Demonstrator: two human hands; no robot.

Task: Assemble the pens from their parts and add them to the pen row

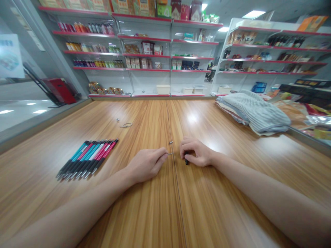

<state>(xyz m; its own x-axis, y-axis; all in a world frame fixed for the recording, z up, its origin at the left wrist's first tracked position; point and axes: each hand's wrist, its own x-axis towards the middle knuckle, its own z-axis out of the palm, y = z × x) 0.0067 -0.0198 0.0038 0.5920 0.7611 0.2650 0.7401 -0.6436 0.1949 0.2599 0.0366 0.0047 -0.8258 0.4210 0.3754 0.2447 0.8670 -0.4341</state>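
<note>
My left hand is closed in a pinch over the middle of the table. From its fingertips a thin metallic piece sticks out to the right; its exact kind is too small to tell. Across the table seam, my right hand has its fingers curled round a short black piece, mostly hidden by the fingers. Just beyond the hands a small silvery part lies near the seam. To the left, several click pens in blue, pink and white with black grips lie side by side in a slanted row.
A thin looped band and a small metal bit lie at the far left of the wooden table. Folded striped cloth is stacked at the back right, beside packaged goods. Stocked shelves stand behind.
</note>
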